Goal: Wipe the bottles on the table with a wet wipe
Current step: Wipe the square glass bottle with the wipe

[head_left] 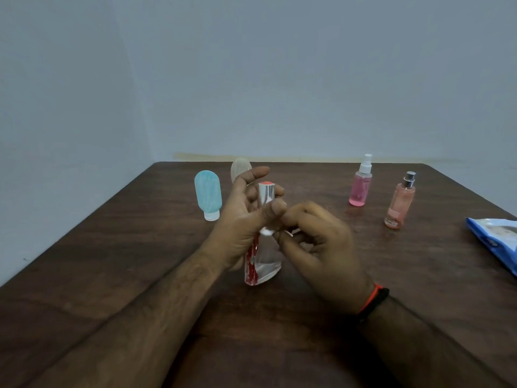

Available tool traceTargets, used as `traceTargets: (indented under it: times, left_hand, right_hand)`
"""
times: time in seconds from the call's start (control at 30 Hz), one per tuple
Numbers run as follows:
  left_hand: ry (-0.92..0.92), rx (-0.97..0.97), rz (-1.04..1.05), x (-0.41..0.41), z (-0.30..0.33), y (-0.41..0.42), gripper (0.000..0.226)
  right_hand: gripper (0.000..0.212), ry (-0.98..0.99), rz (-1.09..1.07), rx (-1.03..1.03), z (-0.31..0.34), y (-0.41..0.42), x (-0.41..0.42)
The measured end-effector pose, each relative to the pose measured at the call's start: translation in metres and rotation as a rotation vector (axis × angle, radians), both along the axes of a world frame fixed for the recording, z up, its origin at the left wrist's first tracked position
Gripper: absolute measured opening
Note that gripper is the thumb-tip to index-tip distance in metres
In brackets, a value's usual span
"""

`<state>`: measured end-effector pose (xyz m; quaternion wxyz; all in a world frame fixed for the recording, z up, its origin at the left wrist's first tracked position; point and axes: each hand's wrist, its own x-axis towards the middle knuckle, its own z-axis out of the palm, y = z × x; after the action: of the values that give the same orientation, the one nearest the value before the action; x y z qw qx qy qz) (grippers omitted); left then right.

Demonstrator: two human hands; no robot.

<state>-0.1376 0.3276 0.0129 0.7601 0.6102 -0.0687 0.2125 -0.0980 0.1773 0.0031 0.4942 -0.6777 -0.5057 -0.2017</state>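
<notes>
While both hands (279, 228) grip the clear bottle (261, 264), fingers hide its neck.

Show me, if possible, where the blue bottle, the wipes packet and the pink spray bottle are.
blue bottle (208, 193): head view, middle of its body.
wipes packet (496, 239): head view, its blue upper face.
pink spray bottle (359, 190): head view, the pink liquid part.

I see both bare forearms reaching in from the near edge and meeting at the centre. My left hand (246, 217) stands upright, palm turned right, fingers spread and curled, thumb pressed forward across them. My right hand (321, 247) sits just right of it, back facing me, fingers bunched into a pinch, with a red and black band on its wrist.
</notes>
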Motion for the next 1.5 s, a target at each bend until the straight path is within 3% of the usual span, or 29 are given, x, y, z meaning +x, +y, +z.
traceTargets:
  times: [0.1, 0.2, 0.33, 0.43, 0.57, 0.7, 0.83, 0.93, 1.03, 1.13, 1.23, 1.37, 1.5]
  left_hand:
    - [-0.017, 0.099, -0.029, -0.002, 0.0, -0.003, 0.118]
    - [-0.014, 0.192, -0.047, -0.003, 0.0, -0.008, 0.116]
    - [-0.023, 0.209, -0.054, -0.005, 0.0, -0.007, 0.109]
    - [-0.038, 0.229, -0.031, -0.005, 0.0, -0.008, 0.103]
    - [-0.059, 0.32, -0.039, -0.006, 0.003, -0.009, 0.119]
    - [-0.072, 0.424, -0.043, -0.009, 0.003, -0.01, 0.132]
    - [-0.066, 0.486, -0.033, -0.009, 0.001, -0.01, 0.14]
    - [-0.005, 0.438, -0.071, -0.006, 0.002, -0.01, 0.13]
    - [0.131, 0.356, -0.276, -0.007, 0.006, 0.006, 0.117]
    - [0.283, 0.474, -0.398, -0.011, 0.011, 0.026, 0.096]
    - [0.356, 0.571, -0.389, -0.011, 0.01, 0.033, 0.081]
    - [0.342, 0.639, -0.226, -0.01, 0.011, 0.031, 0.069]
    - [0.294, 0.792, -0.009, -0.009, 0.01, 0.031, 0.079]
  right_hand:
    - [0.013, 0.091, -0.057, 0.145, 0.003, -0.002, 0.006]
    - [0.016, 0.055, -0.082, 0.214, 0.006, -0.004, 0.008]
    - [0.019, -0.028, -0.01, 0.098, 0.002, -0.007, 0.007]
    - [0.023, 0.075, 0.041, 0.065, 0.002, -0.007, 0.006]
    - [0.017, 0.172, 0.079, 0.116, 0.004, -0.004, 0.007]
    - [0.042, 0.338, 0.181, 0.14, 0.005, -0.005, 0.008]
    - [0.046, 0.402, 0.227, 0.119, 0.006, -0.006, 0.01]
    - [0.042, 0.461, 0.254, 0.172, 0.005, -0.005, 0.012]
    - [0.039, 0.565, 0.316, 0.242, 0.004, -0.009, 0.016]
    - [0.039, 0.666, 0.358, 0.329, 0.005, -0.012, 0.02]
    - [0.041, 0.711, 0.385, 0.381, 0.005, -0.013, 0.024]
    - [0.039, 0.632, 0.361, 0.355, 0.006, -0.016, 0.028]
    - [0.04, 0.189, -0.043, 0.229, 0.008, -0.019, 0.029]
